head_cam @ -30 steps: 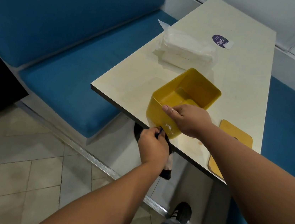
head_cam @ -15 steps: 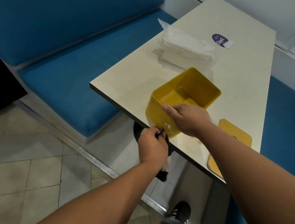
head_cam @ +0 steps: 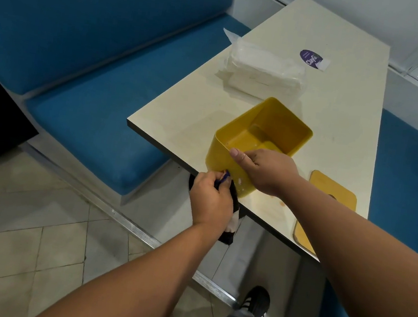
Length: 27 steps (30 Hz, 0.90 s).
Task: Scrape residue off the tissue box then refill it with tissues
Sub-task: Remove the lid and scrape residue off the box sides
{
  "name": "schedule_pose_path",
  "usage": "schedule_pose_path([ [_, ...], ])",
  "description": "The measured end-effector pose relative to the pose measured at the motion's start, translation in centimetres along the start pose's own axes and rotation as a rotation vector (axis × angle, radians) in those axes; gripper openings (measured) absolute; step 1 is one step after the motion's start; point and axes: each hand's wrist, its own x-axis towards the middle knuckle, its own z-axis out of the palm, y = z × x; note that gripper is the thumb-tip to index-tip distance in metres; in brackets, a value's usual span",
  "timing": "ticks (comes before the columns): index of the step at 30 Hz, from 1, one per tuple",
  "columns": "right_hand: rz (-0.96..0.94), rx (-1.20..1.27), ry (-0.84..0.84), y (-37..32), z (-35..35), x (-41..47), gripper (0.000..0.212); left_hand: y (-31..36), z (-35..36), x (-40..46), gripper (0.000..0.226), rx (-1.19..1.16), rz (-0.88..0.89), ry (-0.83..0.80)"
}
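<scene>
A yellow open tissue box (head_cam: 280, 125) stands tilted at the near edge of the cream table (head_cam: 344, 117). My right hand (head_cam: 264, 171) grips its near rim, thumb along the edge. My left hand (head_cam: 210, 200) holds a small dark blue scraper (head_cam: 224, 180) against the box's near outer wall, where white residue spots (head_cam: 239, 181) show; a dark cloth with a white patch (head_cam: 231, 224) hangs from the same hand. A plastic-wrapped pack of white tissues (head_cam: 263, 67) lies farther back on the table.
The yellow lid (head_cam: 325, 207) lies flat at the table's near right edge. A purple round sticker (head_cam: 311, 58) is on the far part of the table. Blue bench seats (head_cam: 96, 123) flank both sides. My shoe (head_cam: 256, 300) stands on the tiled floor below.
My left hand with the scraper has shifted slightly along the box's near wall. The right hand keeps its hold and the box has barely moved.
</scene>
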Motion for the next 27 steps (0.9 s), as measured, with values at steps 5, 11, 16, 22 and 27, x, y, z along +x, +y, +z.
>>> schedule_pose_path([
  [5, -0.007, 0.009, 0.002, -0.1, 0.0, 0.1, 0.093, 0.4, 0.3, 0.1, 0.005, -0.024, 0.070, 0.005],
  [11, 0.002, 0.017, -0.009, -0.2, -0.3, 0.0, 0.093, 0.1, 0.1, 0.7, 0.008, -0.021, -0.024, 0.009],
  [16, 0.013, 0.027, -0.018, -0.3, -0.4, -0.1, 0.091, -0.1, -0.2, 0.9, 0.009, -0.036, -0.014, -0.017],
  [22, 0.078, 0.134, -0.191, -0.4, -1.4, 0.1, 0.089, 0.0, -1.5, 0.6, 0.013, -0.165, -0.163, 0.032],
  [27, 0.116, 0.351, -0.369, -0.4, -2.6, 0.4, 0.080, 2.3, -0.5, -0.4, 0.014, -0.536, -0.497, 0.078],
])
